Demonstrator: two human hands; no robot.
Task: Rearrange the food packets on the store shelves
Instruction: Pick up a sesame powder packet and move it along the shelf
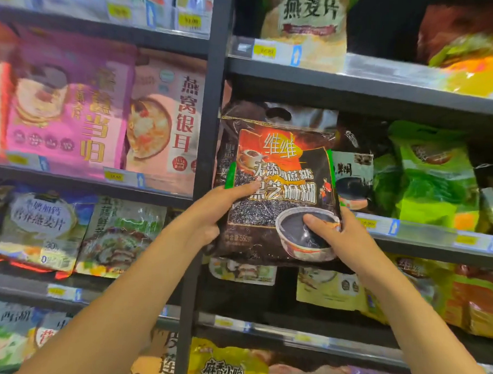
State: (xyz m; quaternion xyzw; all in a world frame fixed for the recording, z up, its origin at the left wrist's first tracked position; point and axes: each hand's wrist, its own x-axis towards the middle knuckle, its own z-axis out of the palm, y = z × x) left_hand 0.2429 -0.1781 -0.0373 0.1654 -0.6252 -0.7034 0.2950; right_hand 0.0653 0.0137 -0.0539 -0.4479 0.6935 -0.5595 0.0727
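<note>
A black sesame-paste packet (282,171) with a red-orange panel and a bowl picture is held upright in front of the right-hand middle shelf (424,231). My left hand (219,211) grips its lower left edge, thumb across the front. My right hand (331,233) grips its lower right corner, thumb on the bowl picture. Behind it stands another dark packet (274,111) of the same kind, mostly hidden. A dark packet with a pale label (353,174) and green packets (429,178) stand to the right on that shelf.
A dark upright post (212,100) splits the shelving. Left bays hold pink packets (68,100) and oat packets (40,228). An oat bag (306,17) stands on the shelf above. More packets (331,286) fill the lower right shelves. Price tags line the shelf edges.
</note>
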